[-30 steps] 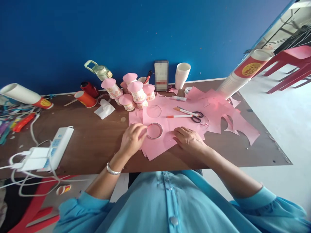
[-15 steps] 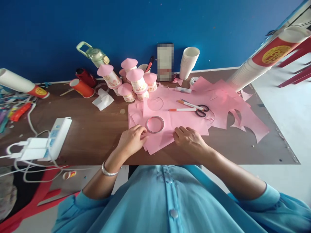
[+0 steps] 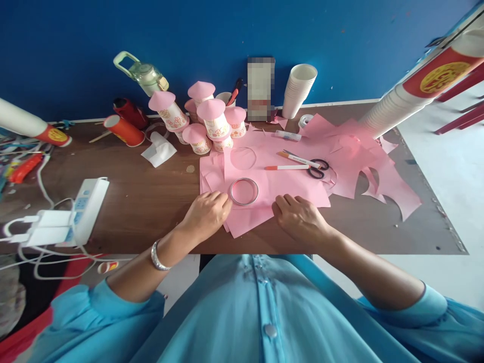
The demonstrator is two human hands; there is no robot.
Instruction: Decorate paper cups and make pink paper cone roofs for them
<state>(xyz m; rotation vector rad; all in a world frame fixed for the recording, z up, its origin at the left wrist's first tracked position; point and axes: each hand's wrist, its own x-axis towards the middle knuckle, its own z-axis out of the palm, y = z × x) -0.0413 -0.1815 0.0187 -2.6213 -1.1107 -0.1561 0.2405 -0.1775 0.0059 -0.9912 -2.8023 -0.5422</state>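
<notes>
A thin metal ring (image 3: 244,191) lies flat on the layered pink paper (image 3: 251,222), with pink showing through its middle. To the left of the ring, my left hand (image 3: 209,213) is closed at the paper's near left edge, knuckles up. Opposite it, my right hand (image 3: 297,216) has its fingers curled on the near right edge. Both sets of fingertips are tucked under, mostly hidden from view. Beyond the ring a circle outline (image 3: 243,158) is drawn on the paper. An orange-capped marker (image 3: 287,167), a second pen (image 3: 298,159) and black-handled scissors (image 3: 317,170) lie farther right.
Paper-cup towers with pink cone roofs (image 3: 212,121) stand at the back, beside a bottle (image 3: 145,75). White stacked cups (image 3: 300,91) and a phone-like slab (image 3: 260,91) lean by the wall. A power strip (image 3: 91,206) with cables lies left; cut pink scraps (image 3: 401,186) lie right.
My left hand has rolled knuckles-up and its fingers have closed at the paper's edge. My right hand stays at the right edge, nearly unmoved. The view has shifted slightly.
</notes>
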